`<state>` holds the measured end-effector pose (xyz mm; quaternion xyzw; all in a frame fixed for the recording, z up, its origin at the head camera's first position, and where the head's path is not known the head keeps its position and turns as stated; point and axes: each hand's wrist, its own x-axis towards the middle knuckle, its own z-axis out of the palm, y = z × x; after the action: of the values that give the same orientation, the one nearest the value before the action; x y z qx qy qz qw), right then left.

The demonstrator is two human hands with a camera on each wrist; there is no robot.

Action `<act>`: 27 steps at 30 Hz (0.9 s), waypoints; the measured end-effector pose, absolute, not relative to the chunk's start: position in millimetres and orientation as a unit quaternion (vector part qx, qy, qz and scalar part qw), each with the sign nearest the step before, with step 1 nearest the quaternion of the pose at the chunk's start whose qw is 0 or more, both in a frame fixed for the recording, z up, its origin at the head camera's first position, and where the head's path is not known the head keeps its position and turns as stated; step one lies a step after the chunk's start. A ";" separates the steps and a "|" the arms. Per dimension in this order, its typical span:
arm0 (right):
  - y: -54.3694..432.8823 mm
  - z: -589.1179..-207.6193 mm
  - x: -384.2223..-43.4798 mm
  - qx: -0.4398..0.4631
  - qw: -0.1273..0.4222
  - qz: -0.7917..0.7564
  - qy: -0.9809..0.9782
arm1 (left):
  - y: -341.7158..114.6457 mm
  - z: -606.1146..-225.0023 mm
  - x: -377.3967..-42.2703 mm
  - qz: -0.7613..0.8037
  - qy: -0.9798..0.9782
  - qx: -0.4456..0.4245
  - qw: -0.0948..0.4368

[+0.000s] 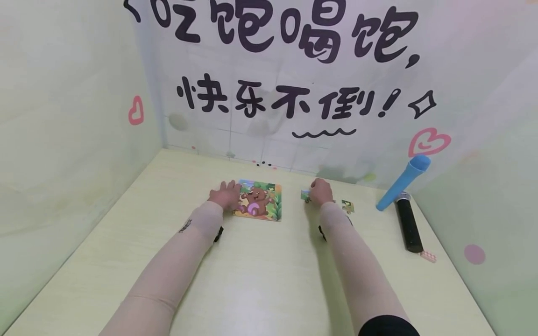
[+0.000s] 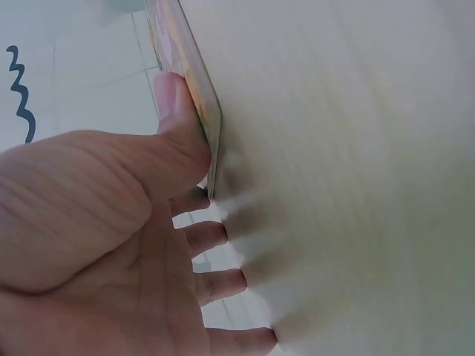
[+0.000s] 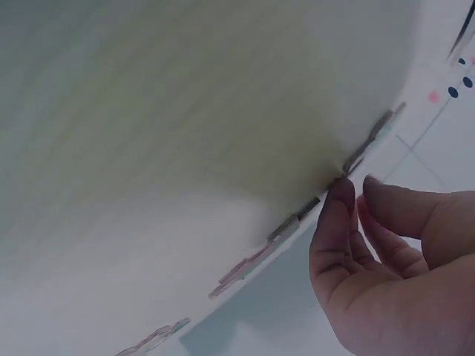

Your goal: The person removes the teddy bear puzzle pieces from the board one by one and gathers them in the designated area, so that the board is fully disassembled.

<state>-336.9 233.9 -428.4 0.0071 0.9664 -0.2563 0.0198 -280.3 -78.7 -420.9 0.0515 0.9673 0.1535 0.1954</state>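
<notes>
A jigsaw puzzle board with a brown bear picture lies flat on the table. My left hand is at its left edge, fingers spread. In the left wrist view, the thumb rests on the board by its corner, while the other fingertips touch the table beyond. My right hand reaches down over loose puzzle pieces right of the board. Its fingers are bent, with the fingertips at the row of pieces in the right wrist view. Whether a piece is pinched there is hidden.
Another loose puzzle piece lies right of the right hand. Farther right a blue flared tube leans beside a black cylinder and a small pink checked item. Printed cloth walls border the pale table.
</notes>
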 end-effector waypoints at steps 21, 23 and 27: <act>226.7 -427.4 -336.2 -0.015 0.079 -0.243 0.967 | -79.0 -418.8 -275.2 0.160 0.965 0.058 0.201; 225.9 -426.2 -336.3 -0.019 0.074 -0.236 0.969 | -79.2 -418.1 -274.9 0.159 0.965 0.058 0.199; 222.7 -423.4 -336.1 -0.020 0.069 -0.228 0.971 | -79.9 -417.5 -274.8 0.156 0.967 0.057 0.194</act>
<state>-336.1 222.7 -423.4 -0.0203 0.9711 -0.2275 0.0695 -274.8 -79.9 -417.5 0.0566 0.9668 0.1557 0.1944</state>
